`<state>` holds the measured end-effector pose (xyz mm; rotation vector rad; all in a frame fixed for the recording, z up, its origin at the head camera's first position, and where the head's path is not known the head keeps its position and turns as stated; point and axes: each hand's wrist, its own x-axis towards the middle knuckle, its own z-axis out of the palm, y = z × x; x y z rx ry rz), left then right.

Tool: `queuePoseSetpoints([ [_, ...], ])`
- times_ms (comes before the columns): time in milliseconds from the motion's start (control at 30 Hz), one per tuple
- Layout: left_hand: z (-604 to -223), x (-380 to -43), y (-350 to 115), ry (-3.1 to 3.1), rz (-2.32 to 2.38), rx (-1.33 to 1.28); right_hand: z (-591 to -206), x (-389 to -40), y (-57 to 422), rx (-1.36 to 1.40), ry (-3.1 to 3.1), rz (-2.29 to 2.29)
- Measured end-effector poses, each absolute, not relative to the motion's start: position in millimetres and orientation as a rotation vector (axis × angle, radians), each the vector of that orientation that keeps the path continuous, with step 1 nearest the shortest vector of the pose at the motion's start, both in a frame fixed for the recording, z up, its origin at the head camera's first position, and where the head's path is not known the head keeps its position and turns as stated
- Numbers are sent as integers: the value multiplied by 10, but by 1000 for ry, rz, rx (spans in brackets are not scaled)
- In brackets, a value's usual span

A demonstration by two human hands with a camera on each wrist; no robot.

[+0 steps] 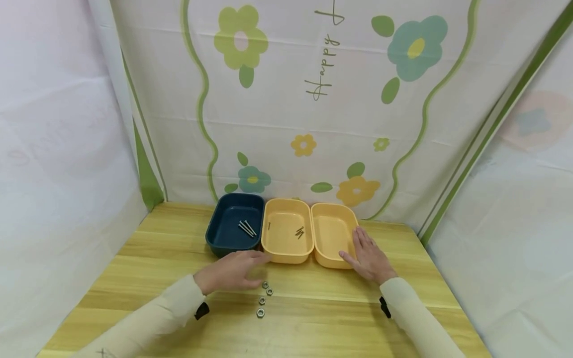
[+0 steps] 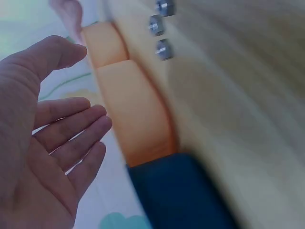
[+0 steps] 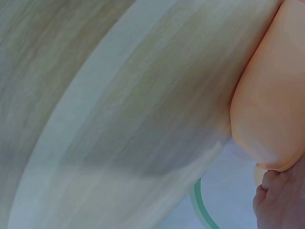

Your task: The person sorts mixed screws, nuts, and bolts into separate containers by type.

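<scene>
"Along the desk's [image 1: 331, 313] back edge, what stands in the way?"

"Three boxes, side by side: a dark blue box [image 1: 224, 226] toward the left corner, then a middle yellow box [image 1: 286, 259] and a right yellow box [image 1: 333, 233]. Printed cloth [image 1: 273, 89] rises just behind them. Long screws [image 1: 247, 229] lie in the blue one, small screws [image 1: 300, 232] in the middle one."

"And the hands?"

"The left hand [image 1: 236, 271] has its fingers loosely extended, gripping nothing, near the middle box's front; whether it touches, I can't tell. The right hand [image 1: 370, 256] rests straight fingers against the right box's outer side, thumb at the front corner, not clasping it."

"The nuts?"

"Four nuts [image 1: 262, 301] straggle from beside the left fingertips toward the desk's near edge."

"Room to move?"

"Wood stretches from them to the right sleeve [image 1: 414, 313], and between the boxes and both side edges."
</scene>
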<state>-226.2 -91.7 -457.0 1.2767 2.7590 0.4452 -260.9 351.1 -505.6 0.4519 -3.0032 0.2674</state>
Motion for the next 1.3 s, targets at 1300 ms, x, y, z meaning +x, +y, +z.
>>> queuePoseSetpoints([
  [1300,-5031,-2536,-688,2539,626,1360,-5093,-2625,3516,467,-2974,282],
])
